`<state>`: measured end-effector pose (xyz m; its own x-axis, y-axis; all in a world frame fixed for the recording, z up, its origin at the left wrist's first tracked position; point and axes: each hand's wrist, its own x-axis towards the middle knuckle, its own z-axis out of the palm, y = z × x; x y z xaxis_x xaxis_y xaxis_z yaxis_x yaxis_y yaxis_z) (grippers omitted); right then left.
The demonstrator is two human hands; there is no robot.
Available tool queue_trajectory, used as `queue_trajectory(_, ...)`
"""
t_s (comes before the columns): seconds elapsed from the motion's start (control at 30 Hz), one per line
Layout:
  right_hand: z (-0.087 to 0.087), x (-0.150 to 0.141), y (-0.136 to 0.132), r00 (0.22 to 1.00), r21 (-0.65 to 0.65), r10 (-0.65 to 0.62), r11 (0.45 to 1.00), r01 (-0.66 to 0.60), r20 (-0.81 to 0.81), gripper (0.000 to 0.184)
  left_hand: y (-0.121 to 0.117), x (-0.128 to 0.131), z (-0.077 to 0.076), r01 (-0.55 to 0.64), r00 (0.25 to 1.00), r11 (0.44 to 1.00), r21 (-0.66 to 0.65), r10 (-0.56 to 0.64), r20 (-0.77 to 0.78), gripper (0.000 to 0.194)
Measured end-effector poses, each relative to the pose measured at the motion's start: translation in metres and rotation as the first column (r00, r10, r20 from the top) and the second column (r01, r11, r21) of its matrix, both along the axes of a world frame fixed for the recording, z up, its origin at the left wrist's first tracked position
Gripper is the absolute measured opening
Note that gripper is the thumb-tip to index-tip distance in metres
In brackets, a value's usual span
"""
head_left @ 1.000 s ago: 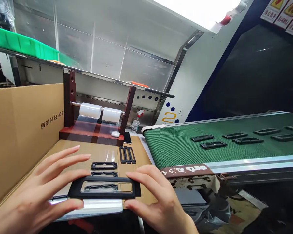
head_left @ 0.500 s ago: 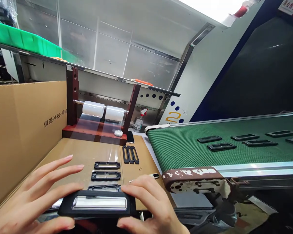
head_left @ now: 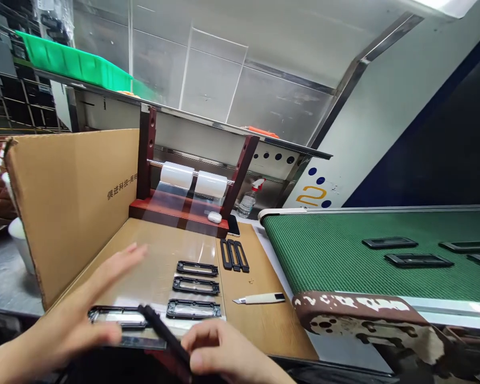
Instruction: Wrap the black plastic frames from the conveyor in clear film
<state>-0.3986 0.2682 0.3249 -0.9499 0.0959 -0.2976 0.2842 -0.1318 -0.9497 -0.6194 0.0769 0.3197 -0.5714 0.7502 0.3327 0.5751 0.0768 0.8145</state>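
Gripped in R hand (head_left: 224, 349): slim black plastic frame (head_left: 166, 335), edge-on, tilted; L hand (head_left: 76, 309) spread wide, approx. its 10 o'clock; white-handled utility knife (head_left: 260, 298) approx. R hand's 2 o'clock.

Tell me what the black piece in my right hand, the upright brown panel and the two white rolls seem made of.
Black piece in your right hand: probably plastic, matte, from its dull surface. Brown panel: likely cardboard, matte, given its printed characters and rough edge. White rolls: seemingly plastic film, glossy; they catch highlights, and the sheets hanging from them look see-through.
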Motion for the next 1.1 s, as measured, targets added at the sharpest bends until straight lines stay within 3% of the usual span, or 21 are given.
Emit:
queue_trajectory(0.03,0.001,-0.008,0.001,0.994,0.122,-0.091,0.988,0.098,-0.064,0.041,0.009,-0.009,0.0,-0.083,0.961,0.997,0.003,0.079,0.265,0.102)
queue_trajectory(0.07,0.002,-0.017,0.001,0.975,0.28,-0.162,0.939,0.201,-0.155,0.033,0.017,-0.018,-0.001,-0.149,0.917,0.989,-0.022,0.147,0.372,0.11)
queue_trajectory(0.17,-0.003,-0.042,0.003,0.902,0.671,-0.156,0.62,0.407,-0.403,0.023,0.035,-0.044,-0.009,-0.158,0.784,0.98,-0.122,0.2,0.588,0.103)
queue_trajectory(0.23,-0.011,-0.056,0.004,0.882,0.756,-0.089,0.481,0.444,-0.462,0.027,0.038,-0.054,-0.015,-0.073,0.711,0.986,-0.151,0.158,0.685,0.092)
queue_trajectory(0.3,-0.021,-0.067,0.003,0.873,0.785,-0.056,0.412,0.462,-0.485,0.03,0.035,-0.059,-0.018,0.014,0.653,0.987,-0.161,0.113,0.749,0.087)
queue_trajectory(0.47,-0.04,-0.085,-0.003,0.884,0.828,0.019,0.36,0.431,-0.468,0.031,0.021,-0.063,-0.022,0.171,0.561,0.971,-0.166,0.043,0.827,0.082)
queue_trajectory(0.67,-0.05,-0.099,-0.01,0.904,0.863,0.063,0.331,0.382,-0.424,0.032,0.018,-0.065,-0.023,0.235,0.522,0.96,-0.15,0.006,0.853,0.09)
queue_trajectory(0.97,-0.054,-0.098,-0.012,0.869,0.86,0.131,0.277,0.429,-0.476,0.033,0.019,-0.062,-0.021,0.226,0.526,0.962,-0.151,0.01,0.85,0.104)
queue_trajectory(1.1,-0.041,-0.091,-0.007,0.819,0.833,0.174,0.213,0.511,-0.547,0.031,0.019,-0.063,-0.022,0.223,0.516,0.963,-0.149,0.013,0.857,0.105)
